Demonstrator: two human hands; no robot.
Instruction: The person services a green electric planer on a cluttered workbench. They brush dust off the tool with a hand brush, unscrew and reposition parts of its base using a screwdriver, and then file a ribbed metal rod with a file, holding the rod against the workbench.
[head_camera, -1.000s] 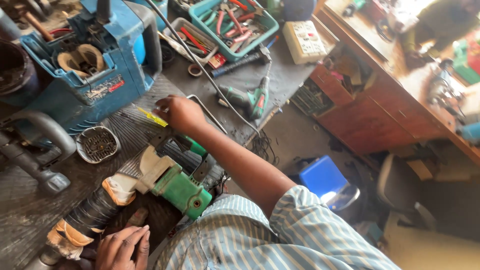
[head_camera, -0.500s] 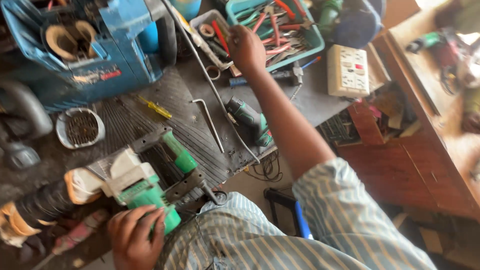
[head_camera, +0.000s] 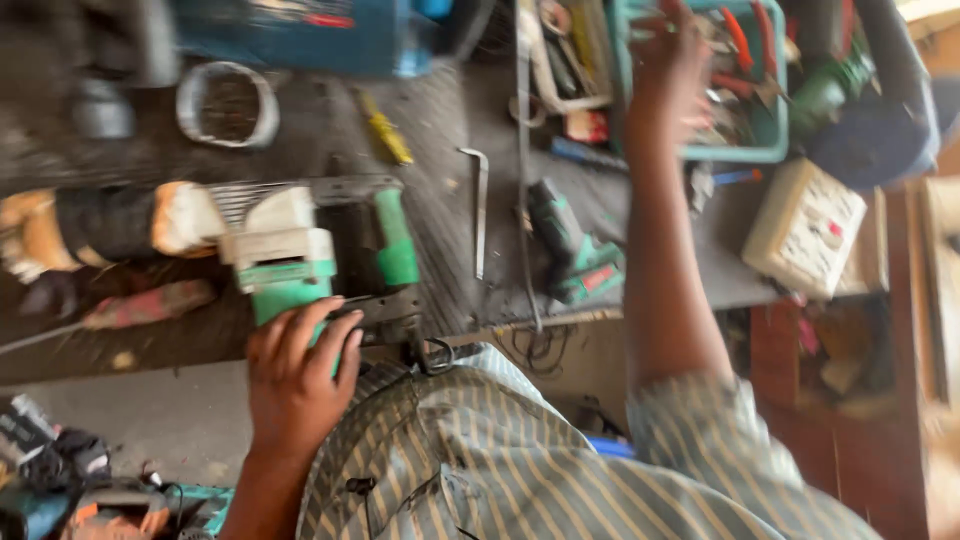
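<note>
head view, read left to right. the left hand (head_camera: 295, 375) rests at the near edge of the surface (head_camera: 330, 135), its grip clenched over the rear handle of the green and white power tool (head_camera: 300, 245). this tool lies with its long axis across the picture: black and tan front end to the far left, green body to the right, so its bulk runs leftward and away from the hand that holds it. beyond it sit a round tin of small parts (head_camera: 228, 103) and a yellow screwdriver (head_camera: 385, 135). further right lie a bent metal key (head_camera: 480, 205) and a small green drill (head_camera: 572, 245). the right hand (head_camera: 668, 65) is stretched far across the surface into the teal tray (head_camera: 745, 152) of red-handled tools; motion blur hides its fingers, so whether this grip is released or closed on something cannot be told. a cream socket box (head_camera: 805, 228) lies right of the forearm. the left hand is the nearer to the power tool; the right is well apart from it. compared with half a second earlier, the right hand has reached deeper into the tray, the left hand remains on the handle, and the camera has swung.
</note>
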